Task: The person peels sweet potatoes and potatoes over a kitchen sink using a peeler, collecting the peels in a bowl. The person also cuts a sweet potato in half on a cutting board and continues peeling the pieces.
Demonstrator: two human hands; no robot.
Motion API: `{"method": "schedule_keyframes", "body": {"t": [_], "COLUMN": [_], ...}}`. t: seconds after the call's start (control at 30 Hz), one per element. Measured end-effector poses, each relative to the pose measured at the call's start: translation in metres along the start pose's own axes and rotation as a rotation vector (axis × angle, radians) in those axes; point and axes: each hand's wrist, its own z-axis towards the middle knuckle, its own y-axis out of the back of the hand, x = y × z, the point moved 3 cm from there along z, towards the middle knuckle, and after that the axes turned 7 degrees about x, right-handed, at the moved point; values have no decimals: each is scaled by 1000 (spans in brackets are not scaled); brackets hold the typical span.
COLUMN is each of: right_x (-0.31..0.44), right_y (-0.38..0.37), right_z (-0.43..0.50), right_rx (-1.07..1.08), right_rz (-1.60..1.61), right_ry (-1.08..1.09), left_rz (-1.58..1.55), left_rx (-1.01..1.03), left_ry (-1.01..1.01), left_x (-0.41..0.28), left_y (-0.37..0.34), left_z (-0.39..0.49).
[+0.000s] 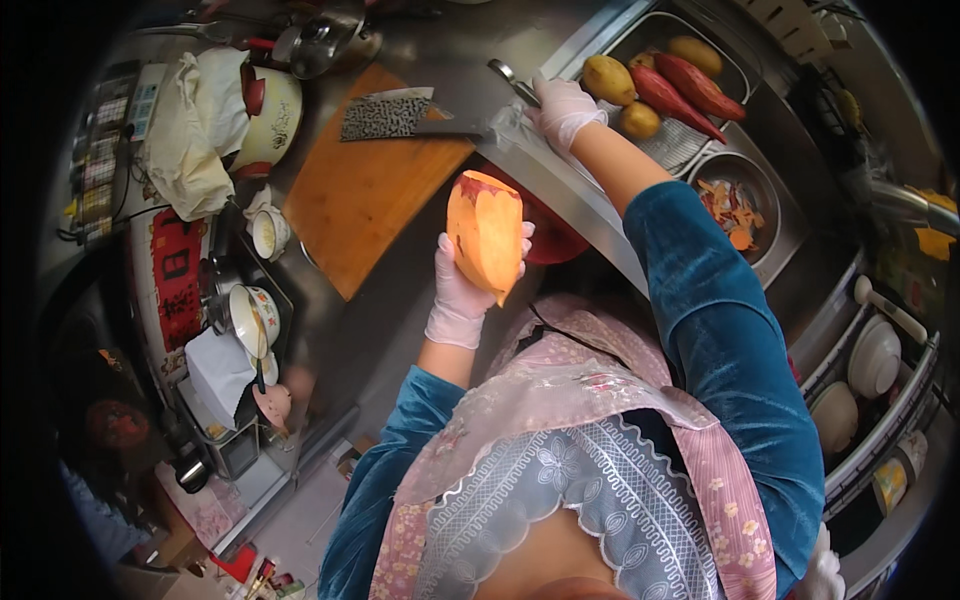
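My left hand (469, 281), in a thin clear glove, holds a large peeled orange sweet potato (484, 232) upright; a rim of red skin shows around its cut top. My right hand (559, 111), gloved too, reaches to the sink edge, its fingers at the handle of a metal peeler (514, 81); how firmly they close on it cannot be told. Potatoes (608, 79) and red-skinned sweet potatoes (679, 103) lie beside it in a wire basket (682, 154). A cleaver (386, 118) with a patterned blade rests on the wooden cutting board (375, 195).
A steel bowl (772, 202) of orange and red peelings stands in the sink. Behind my left hand is part of a red basin (555, 229). Small bowls (270, 234), a cloth (191, 142) and a pot (322, 41) stand left. Dishes fill a rack (881, 442) at right.
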Motion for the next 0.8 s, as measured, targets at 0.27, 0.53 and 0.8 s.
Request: {"method": "schedule_keyframes", "body": {"t": [0.27, 0.53, 0.8], "right_x": [-3, -64, -122], "right_y": [-3, 39, 58], "right_z": [16, -179, -307], "right_rx": [82, -133, -419], "right_rz": [161, 1346, 665], "right_ry": [-72, -103, -306], "left_rz": [127, 37, 100], "left_rx": [-4, 89, 49], "left_ry": [-35, 268, 567], "left_x": [-23, 19, 146], "left_y": [5, -17, -55], "left_z": [27, 100, 154]}}
